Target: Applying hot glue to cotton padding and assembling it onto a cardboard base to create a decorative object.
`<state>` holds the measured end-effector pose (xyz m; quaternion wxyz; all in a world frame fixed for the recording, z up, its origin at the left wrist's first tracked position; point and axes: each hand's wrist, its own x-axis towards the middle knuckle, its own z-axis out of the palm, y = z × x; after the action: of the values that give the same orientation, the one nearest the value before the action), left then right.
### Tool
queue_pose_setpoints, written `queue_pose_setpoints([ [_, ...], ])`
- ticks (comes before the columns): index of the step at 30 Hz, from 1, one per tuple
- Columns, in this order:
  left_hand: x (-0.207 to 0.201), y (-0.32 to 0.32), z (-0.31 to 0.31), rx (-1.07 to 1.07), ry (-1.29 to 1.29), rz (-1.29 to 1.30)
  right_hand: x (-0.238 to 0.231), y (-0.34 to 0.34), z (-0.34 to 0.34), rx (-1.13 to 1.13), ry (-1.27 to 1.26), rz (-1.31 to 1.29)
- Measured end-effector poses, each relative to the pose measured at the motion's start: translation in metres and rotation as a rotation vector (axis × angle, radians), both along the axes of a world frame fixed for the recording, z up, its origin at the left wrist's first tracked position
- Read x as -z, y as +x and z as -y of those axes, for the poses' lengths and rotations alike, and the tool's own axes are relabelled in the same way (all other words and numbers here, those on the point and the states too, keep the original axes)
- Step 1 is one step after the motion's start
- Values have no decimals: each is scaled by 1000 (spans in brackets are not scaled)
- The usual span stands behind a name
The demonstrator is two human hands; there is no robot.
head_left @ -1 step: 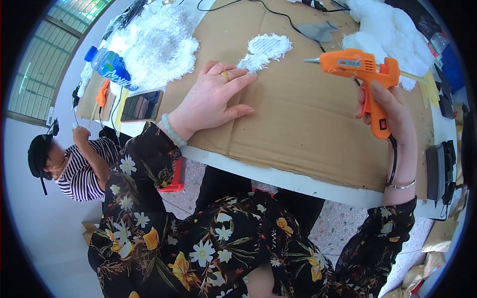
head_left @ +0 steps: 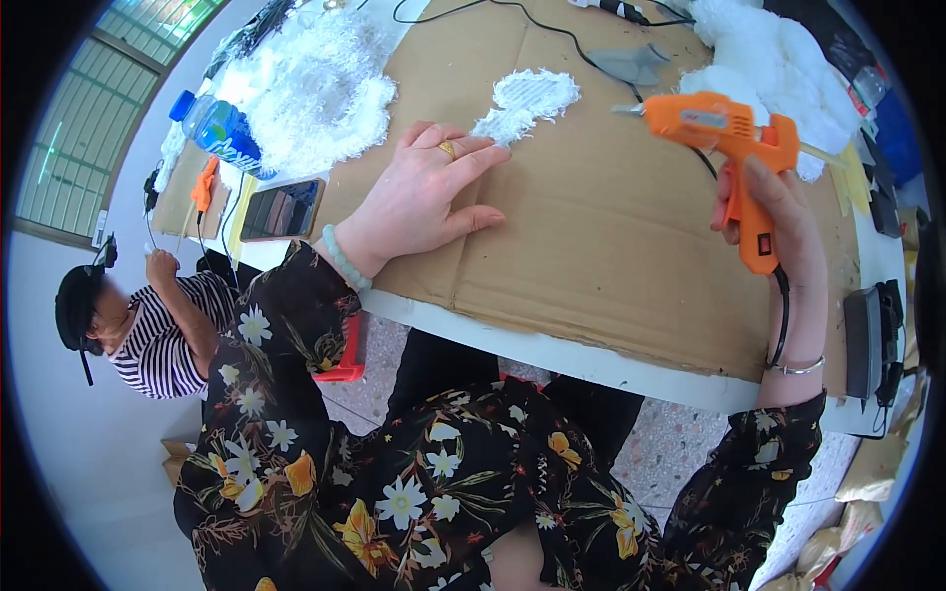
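Note:
My right hand is wrapped round the grip of an orange glue gun, held above the right side of the cardboard. Its nozzle points left, and a pale glue stick sticks out of its back. On the cardboard, my left hand lies palm down with the thumb spread away. Its fingertips touch the lower end of a small, shaggy white fabric piece. The spot under those fingers is hidden.
Fluffy white material lies at the left, beside a blue-capped bottle and a phone. More white stuffing is heaped at the far right. A black cable crosses the far side. A person in stripes sits at left.
The glue gun has shifted very slightly to the right, its nozzle a little higher. My left hand and the white fabric piece stay in place.

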<state>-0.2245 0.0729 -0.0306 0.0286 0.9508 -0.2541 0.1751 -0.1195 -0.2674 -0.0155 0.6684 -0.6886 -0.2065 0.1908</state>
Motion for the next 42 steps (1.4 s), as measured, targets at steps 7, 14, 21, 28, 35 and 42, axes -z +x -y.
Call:
queue_pose_setpoints([
  [7,15,14,-17,-98,-981,-399,5,30,38,-175,866,-141],
  [14,7,-3,-13,-107,-406,24,10,39,54,28,1000,-110],
  [21,7,-1,7,8,109,113,10,35,44,95,879,-141],
  [28,9,21,-1,-42,-75,-20,11,36,46,127,826,-159],
  [35,4,45,-24,-194,-1092,-393,11,36,38,137,776,-158],
  [42,3,48,-4,-46,-434,-14,9,36,40,132,731,-167],
])
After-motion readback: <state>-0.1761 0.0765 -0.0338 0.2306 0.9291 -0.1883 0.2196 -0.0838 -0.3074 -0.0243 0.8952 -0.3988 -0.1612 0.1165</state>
